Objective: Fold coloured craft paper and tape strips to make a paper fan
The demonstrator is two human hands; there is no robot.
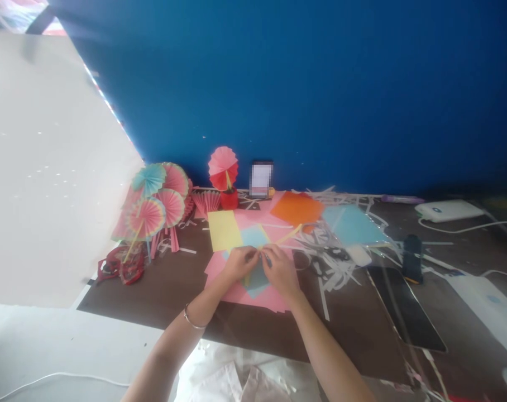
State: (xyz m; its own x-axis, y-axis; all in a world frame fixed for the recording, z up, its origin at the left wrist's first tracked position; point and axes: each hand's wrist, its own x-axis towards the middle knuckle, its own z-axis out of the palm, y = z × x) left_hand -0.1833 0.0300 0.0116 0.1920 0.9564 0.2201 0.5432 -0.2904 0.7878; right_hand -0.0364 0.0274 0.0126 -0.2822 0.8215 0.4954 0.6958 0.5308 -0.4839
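Observation:
My left hand (240, 262) and my right hand (281, 271) meet over a pink paper sheet (237, 290) on the brown table (161, 290). Both pinch a small light-blue paper piece (253, 237) between their fingertips; a yellow strip (289, 234) slants up to the right from the pinch. A silver bracelet (192, 321) circles my left wrist. A yellow sheet (224, 230) lies just behind my left hand.
Folded paper fans (155, 206) cluster at the left, a red-pink fan in a red pot (224, 176) at the back. Orange sheet (297, 209), light-blue sheet (352, 224), white paper shreds (333, 268), dark tablet (406, 307), black bottle (412, 257), white power banks (448, 210) and cables lie right.

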